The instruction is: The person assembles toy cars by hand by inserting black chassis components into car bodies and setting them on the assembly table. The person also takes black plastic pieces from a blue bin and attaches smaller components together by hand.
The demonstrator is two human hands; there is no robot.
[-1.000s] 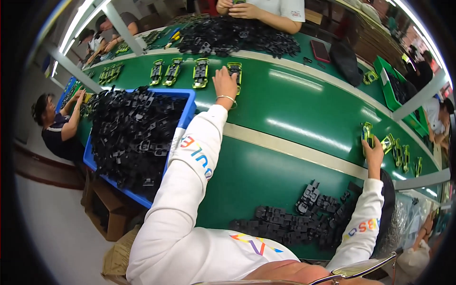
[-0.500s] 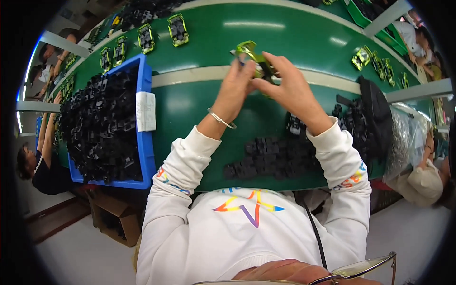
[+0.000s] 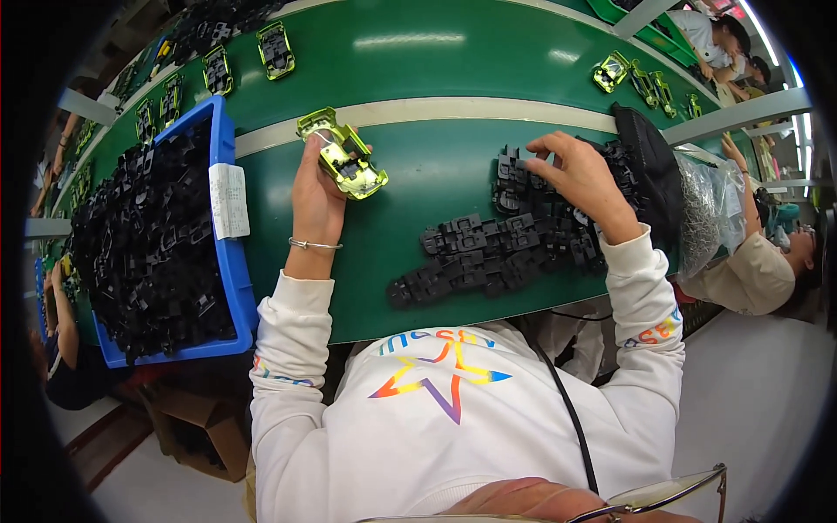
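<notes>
A shiny yellow-green toy car body shell rests in my left hand, which grips it with the thumb over its near-left side and fingers underneath. Through gaps in the shell I see dark parts and green. My right hand is at the pile of black plastic chassis parts on the right, with its thumb and forefinger pinched at the edge of one black chassis part. That part stands at the pile's far left corner. Whether it is off the table is hard to see.
A blue crate full of black plastic parts stands at the left, a white paper label on its side. Assembled green-and-black cars line the far green belt. At right are a black bag and a clear bag of screws. Other people work on both sides.
My hands have parted: the left has moved left with the car shell, the right has come back and right to the black parts. The head view has shifted to the right.
</notes>
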